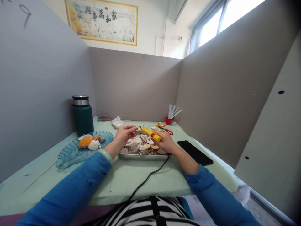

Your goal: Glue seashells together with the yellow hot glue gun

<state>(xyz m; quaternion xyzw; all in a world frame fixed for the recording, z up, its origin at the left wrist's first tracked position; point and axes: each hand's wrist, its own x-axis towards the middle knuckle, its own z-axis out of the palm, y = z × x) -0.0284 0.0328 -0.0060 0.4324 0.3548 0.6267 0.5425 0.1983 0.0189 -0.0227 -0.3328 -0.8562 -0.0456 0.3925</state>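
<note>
In my right hand (166, 142) is a yellow hot glue gun (150, 133), its nozzle pointing left and its black cord (150, 174) trailing down toward me. My left hand (124, 135) is closed in a pinch close to the nozzle; whatever lies between the fingertips is too small to make out. Both hands are above a metal tray (143, 157) filled with loose seashells (141, 144), mostly white and beige with some orange.
Left of the tray, a blue shell-shaped plate (68, 157) bears orange and white shells; a green bottle (82, 117) stands behind it. Red-handled scissors (167, 130), a red cup (168, 121) of glue sticks and a black phone (195, 153) lie rightward. Partitions (136, 84) enclose the table.
</note>
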